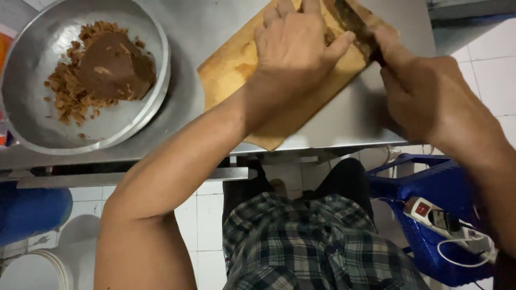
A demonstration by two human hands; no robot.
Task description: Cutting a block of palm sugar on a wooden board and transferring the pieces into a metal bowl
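My left hand (293, 51) presses flat, fingers together, on something brown I can barely see beneath it, on the pale wooden cutting board (242, 67). My right hand (430, 96) is clenched round the dark handle of a broad-bladed knife (355, 24), the blade lying just beside my left fingers. Well to the left of both hands, the round metal bowl (32, 113) already holds a big brown block (115, 67) ringed by chopped crumbs (67, 94), so I judge much remains uncut.
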